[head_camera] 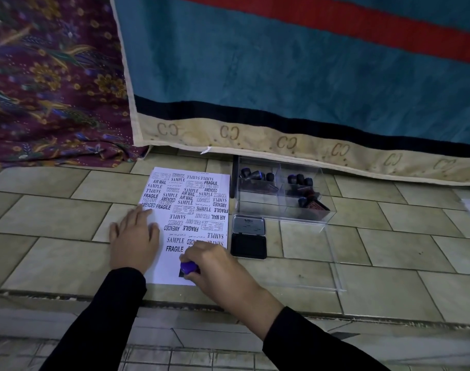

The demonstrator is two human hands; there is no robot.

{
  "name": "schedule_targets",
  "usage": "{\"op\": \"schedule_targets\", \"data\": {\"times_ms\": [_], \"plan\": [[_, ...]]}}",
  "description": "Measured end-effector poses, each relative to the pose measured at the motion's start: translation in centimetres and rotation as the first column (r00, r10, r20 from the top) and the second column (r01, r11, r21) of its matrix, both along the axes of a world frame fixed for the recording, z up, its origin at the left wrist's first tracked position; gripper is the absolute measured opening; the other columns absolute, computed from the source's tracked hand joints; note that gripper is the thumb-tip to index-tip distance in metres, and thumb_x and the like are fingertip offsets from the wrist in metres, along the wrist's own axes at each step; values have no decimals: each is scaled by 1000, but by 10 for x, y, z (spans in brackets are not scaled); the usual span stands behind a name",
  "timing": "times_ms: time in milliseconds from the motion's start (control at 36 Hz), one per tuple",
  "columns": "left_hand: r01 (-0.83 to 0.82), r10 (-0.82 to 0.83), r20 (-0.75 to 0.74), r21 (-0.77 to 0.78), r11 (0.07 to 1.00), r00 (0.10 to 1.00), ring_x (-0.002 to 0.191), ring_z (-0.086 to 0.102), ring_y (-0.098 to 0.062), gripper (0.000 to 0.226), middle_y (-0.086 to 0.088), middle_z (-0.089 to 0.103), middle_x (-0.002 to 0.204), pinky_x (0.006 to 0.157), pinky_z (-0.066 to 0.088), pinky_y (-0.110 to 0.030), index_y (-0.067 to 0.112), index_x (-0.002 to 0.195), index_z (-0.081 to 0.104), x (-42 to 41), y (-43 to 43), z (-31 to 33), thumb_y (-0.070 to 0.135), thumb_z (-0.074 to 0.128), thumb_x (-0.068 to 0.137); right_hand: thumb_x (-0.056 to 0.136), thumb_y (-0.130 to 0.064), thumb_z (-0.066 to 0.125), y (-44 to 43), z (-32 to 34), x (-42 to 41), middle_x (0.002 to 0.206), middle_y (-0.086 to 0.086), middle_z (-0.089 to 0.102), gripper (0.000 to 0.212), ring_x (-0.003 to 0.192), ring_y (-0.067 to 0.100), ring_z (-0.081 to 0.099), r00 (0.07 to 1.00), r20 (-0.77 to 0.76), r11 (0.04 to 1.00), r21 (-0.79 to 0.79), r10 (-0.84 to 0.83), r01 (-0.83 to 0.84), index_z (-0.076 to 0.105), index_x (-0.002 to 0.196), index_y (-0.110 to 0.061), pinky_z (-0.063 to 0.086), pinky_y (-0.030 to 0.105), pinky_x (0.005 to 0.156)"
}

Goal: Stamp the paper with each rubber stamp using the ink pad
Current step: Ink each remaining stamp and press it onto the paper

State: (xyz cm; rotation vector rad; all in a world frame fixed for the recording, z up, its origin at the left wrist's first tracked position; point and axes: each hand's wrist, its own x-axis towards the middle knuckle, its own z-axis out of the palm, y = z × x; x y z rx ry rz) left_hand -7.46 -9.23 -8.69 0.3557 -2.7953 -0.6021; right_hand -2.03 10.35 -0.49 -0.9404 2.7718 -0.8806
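**Stamp pressed on the paper's near edge**

The stamp point(188, 266), with its purple handle, stands on the paper point(165, 269) in the near strip, just below a FRAGILE print. The right hand point(215, 266) grasps it, fingers curled round the handle from above. A dark block shows under the handle; whether the face is fully down I cannot tell. The left hand point(133, 242) lies flat with straight fingers on the paper's left edge, pinning the sheet to the floor point(54, 218).

Most of the paper is already covered with prints: SAMPLE, FRAGILE, AIR MAIL, EXPRESS, AMENDED, FAX OUT. Only the near strip is bare.

Just right of the paper lies the ink pad point(249, 245), its lid flipped open. Beyond it, right of the paper's far half, stands a clear box point(282, 218) holding more stamps point(258, 174) in its compartments. A clear lid point(332, 263) lies right of the pad. Behind the paper hangs a blue cloth point(282, 76).

The step in hand looks like the press itself. Next, I judge, comes a straight lift so the print does not smear, with the left hand holding the sheet, then a swap at the box and fresh ink. Little bare paper is left, so aim matters.
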Motion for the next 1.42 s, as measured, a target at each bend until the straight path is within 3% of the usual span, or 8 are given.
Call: {"op": "schedule_targets", "data": {"times_ms": [222, 306, 417, 583, 722, 833, 1139, 1417], "plan": [[-3, 2, -12, -11, 1000, 1000, 135, 38, -24, 37, -5, 45, 145, 112, 19, -51, 15, 129, 52, 1, 0, 1, 21, 50, 92, 81, -14, 69, 7, 8, -12, 101, 11, 65, 24, 90, 25, 61, 996, 87, 998, -48, -25, 29, 64, 104, -10, 53, 38, 82], [1, -1, -19, -9, 1000, 1000, 133, 40, -25, 37, -5, 47, 143, 112, 20, -50, 15, 128, 53, 2, 0, 2, 21, 51, 92, 81, -15, 71, 23, 27, -32, 108, 10, 68, 33, 92, 20, 67, 975, 159, 968, -173, -154, 181, 64, 113, -12, 51, 21, 85], [4, -5, -26, -17, 1000, 1000, 131, 42, -26, 36, -6, 48, 142, 111, 21, -50, 15, 127, 53, 2, 1, 3, 20, 52, 92, 79, -10, 72, 56, 51, -74, 105, 10, 65, 33, 82, 15, 66, 918, 91, 847, -359, -385, 391, 66, 111, -10, 54, 20, 83], [2, -2, -17, -23, 1000, 1000, 132, 41, -26, 35, -6, 46, 144, 112, 20, -49, 15, 128, 52, 4, 2, 4, 20, 51, 93, 82, -16, 70, 101, 54, -134, 109, 7, 62, 31, 84, 11, 60, 792, 3, 758, -288, -610, 585, 65, 112, -12, 36, -7, 68], [9, -9, -10, -32, 999, 1000, 130, 43, -27, 45, -6, 48, 142, 110, 22, -49, 16, 126, 53, 4, 2, 6, 34, 37, 88, 82, -14, 70, 107, 36, -154, 95, 1, 59, 27, 85, 12, 53, 785, 130, 779, -105, -606, 618, 59, 106, -9, 39, 20, 73], [9, -9, -3, -34, 999, 1000, 129, 44, -27, 49, -5, 48, 142, 110, 23, -50, 16, 126, 53, 5, 2, 6, 36, 33, 86, 81, -13, 71, 100, 24, -159, 85, 2, 58, 17, 82, 15, 55, 815, 135, 822, 2, -564, 569, 64, 96, -7, 45, 26, 74], [10, -10, 2, -39, 999, 1000, 127, 46, -26, 48, -4, 50, 140, 108, 24, -49, 16, 123, 54, 4, 0, 5, 36, 34, 85, 76, -14, 75, 86, 13, -168, 87, 9, 66, 15, 75, 13, 53, 869, 133, 879, 65, -476, 472, 69, 87, -7, 36, 16, 58], [11, -11, 18, -23, 1000, 1000, 125, 47, -27, 45, -1, 48, 138, 108, 24, -50, 20, 122, 51, 5, 2, 8, 38, 33, 85, 85, -13, 66, 103, 20, -158, 105, 10, 70, 24, 91, 17, 63, 882, 160, 896, 87, -444, 435, 68, 108, -7, 38, 13, 76]]}}
